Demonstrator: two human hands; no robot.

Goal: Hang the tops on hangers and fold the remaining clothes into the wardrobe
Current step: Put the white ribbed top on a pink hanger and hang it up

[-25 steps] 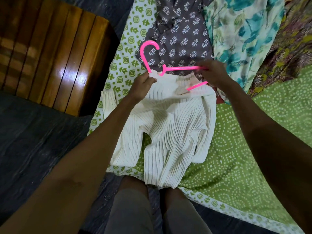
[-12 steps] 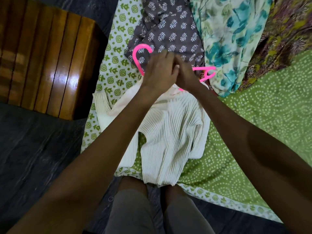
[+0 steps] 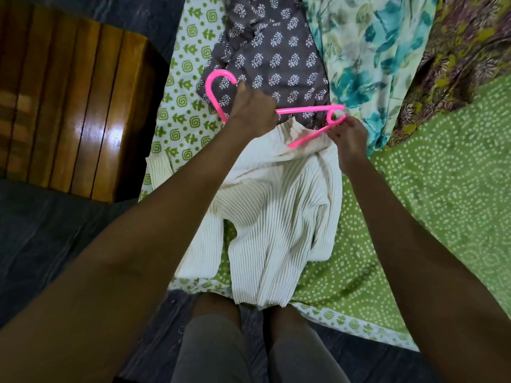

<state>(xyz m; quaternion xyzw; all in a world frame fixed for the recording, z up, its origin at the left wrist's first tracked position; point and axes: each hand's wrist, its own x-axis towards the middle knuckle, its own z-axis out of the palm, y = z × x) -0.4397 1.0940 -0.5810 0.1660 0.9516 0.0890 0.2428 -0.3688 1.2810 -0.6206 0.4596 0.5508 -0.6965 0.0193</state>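
Head view. A person is standing at the edge of a bed and is fitting a pink plastic hanger (image 3: 309, 109) into a cream ribbed knit top (image 3: 271, 205), which is lying face-up on a green dotted bedsheet (image 3: 428, 167) with its hem hanging over the near edge. The left hand (image 3: 253, 111) is gripping the hanger at the base of its hook, fingers curled around the neck of the plastic and, as far as can be judged, around the top's collar as well (the hand is hiding the exact contact). The right hand (image 3: 347, 135) is pinching the hanger's right end loop between thumb and fingertips, just above the top's right shoulder. The hanger's lower bar is slanting down into the neck opening, while its upper arm and right loop are lying outside the fabric, over a grey leaf-print garment (image 3: 279, 51). The step in hand is judged to be the hanging of this first top; the left shoulder side cannot be seen. The next move is likely calling for the right loop to be tucked under the collar and slid out into the right shoulder. A teal floral garment (image 3: 367, 51) is lying beyond, untouched. A wooden panel (image 3: 69, 100) is standing to the left
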